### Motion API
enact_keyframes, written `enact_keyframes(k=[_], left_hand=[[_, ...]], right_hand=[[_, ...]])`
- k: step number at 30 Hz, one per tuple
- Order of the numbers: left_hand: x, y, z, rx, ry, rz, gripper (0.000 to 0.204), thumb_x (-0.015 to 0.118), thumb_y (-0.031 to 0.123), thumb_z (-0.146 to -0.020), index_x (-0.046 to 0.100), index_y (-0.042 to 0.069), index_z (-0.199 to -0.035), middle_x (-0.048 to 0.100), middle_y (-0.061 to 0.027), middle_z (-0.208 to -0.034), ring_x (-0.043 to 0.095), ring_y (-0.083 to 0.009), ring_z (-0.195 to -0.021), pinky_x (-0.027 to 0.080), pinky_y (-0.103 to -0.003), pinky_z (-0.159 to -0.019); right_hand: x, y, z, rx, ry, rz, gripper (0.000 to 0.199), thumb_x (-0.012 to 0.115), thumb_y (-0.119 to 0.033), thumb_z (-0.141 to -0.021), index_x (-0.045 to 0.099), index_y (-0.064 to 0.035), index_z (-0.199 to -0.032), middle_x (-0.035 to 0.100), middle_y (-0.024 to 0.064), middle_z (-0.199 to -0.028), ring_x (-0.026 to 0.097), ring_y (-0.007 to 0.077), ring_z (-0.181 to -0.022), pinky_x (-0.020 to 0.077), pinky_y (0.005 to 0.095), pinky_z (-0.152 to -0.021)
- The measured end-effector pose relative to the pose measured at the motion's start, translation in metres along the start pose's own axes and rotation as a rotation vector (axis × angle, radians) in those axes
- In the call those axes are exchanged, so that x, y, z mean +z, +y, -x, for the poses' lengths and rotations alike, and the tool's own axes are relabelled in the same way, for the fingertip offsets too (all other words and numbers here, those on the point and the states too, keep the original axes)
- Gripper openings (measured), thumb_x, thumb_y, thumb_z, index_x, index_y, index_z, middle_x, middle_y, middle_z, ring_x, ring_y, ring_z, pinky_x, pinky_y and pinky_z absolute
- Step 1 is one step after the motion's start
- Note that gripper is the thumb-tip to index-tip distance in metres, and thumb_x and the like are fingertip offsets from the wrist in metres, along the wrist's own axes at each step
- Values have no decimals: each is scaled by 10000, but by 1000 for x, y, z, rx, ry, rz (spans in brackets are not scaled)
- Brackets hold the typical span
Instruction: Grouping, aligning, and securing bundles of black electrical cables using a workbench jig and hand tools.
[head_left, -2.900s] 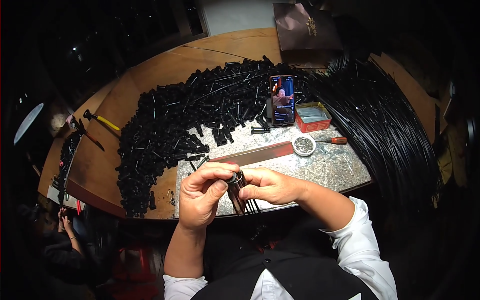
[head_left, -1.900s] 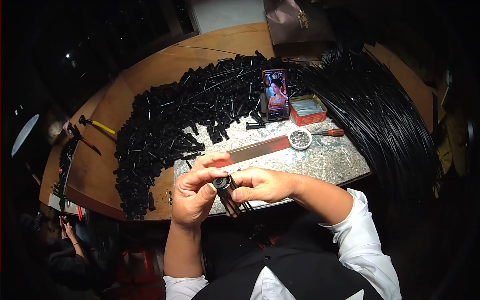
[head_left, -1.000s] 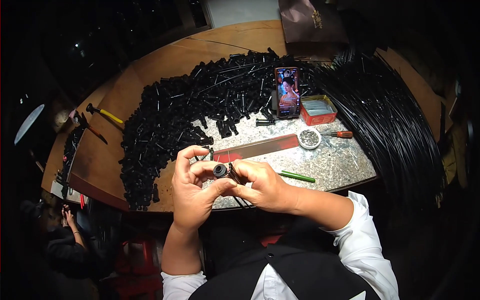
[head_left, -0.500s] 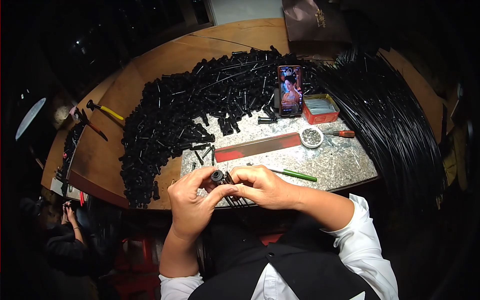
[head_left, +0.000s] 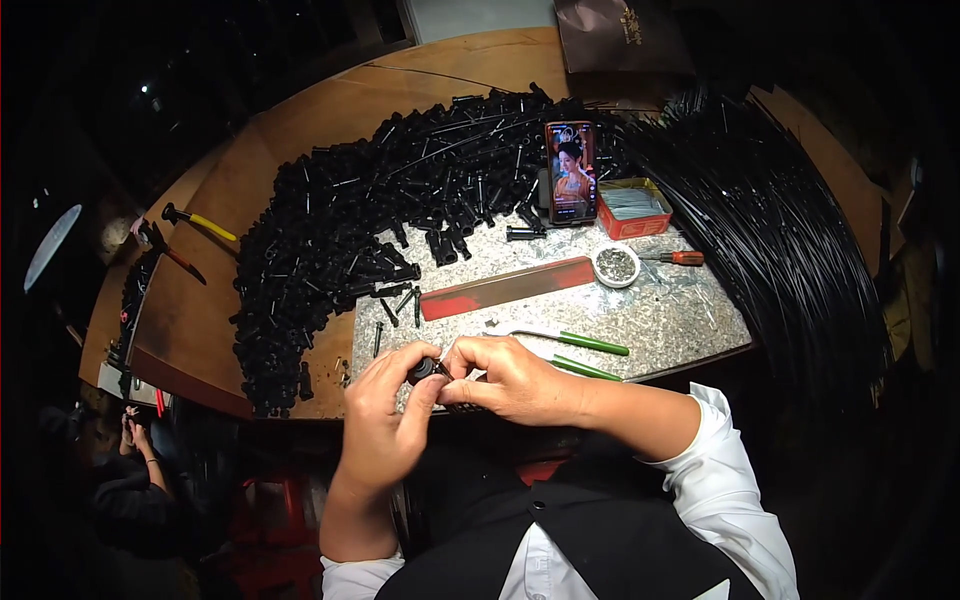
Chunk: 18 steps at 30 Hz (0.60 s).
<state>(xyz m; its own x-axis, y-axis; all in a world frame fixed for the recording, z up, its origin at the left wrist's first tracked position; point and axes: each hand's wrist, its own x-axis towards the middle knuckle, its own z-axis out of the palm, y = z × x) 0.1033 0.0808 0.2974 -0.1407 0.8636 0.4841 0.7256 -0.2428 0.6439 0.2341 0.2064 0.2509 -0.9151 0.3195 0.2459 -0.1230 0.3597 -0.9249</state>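
Note:
Close to the table's front edge, my left hand (head_left: 385,410) grips a black tubular part (head_left: 424,369) with a round end. My right hand (head_left: 515,380) meets it from the other side, thumb and fingers pinched at the part. My fingers hide most of it. Just beyond my right hand lie green-handled pliers (head_left: 590,343) on a speckled stone slab (head_left: 680,325). A long, narrow bar (head_left: 505,288), worn red and brown, rests farther back on the slab.
A heap of black tubular parts (head_left: 350,220) covers the left and back. A propped phone (head_left: 572,175), a red tin (head_left: 640,222), a white dish of small metal pieces (head_left: 615,265), a screwdriver (head_left: 682,258) and a bundle of black rods (head_left: 770,220) stand right. A yellow-handled hammer (head_left: 205,222) lies left.
The black part has tilted and sunk lower between my hands, its slim rods now mostly hidden. Both hands have shifted slightly toward me, and more of the green-handled pliers shows. The whole view has moved a little.

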Motion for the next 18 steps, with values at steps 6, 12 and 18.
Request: enact_keyframes(k=[6, 12, 18], left_hand=[[43, -12, 13, -90, 250, -121, 178, 627, 39, -836, 507, -4, -960, 573, -158, -817, 587, -339, -709, 453, -398, -628], [57, -42, 21, 29, 361, -137, 79, 540, 8, -900, 471, -1, -936, 576, -92, -705, 600, -171, -592, 450, -287, -534], [63, -44, 28, -29, 424, 54, 81, 490, 3, -924, 426, 5, -972, 552, -55, -655, 585, -106, -547, 446, -238, -492]], right_hand=[[23, 24, -2, -229, 245, 169, 184, 674, -74, -783, 518, 15, -820, 561, 113, -796, 568, 244, -738, 467, 352, -648], [21, 21, 20, -138, 201, 168, 262, 679, -62, -785, 467, -6, -927, 481, 139, -863, 540, 296, -750, 458, 380, -638], [4, 26, 43, -6, 141, 376, 286, 705, -64, -799, 473, -25, -962, 508, 120, -1021, 575, 216, -862, 534, 295, -635]])
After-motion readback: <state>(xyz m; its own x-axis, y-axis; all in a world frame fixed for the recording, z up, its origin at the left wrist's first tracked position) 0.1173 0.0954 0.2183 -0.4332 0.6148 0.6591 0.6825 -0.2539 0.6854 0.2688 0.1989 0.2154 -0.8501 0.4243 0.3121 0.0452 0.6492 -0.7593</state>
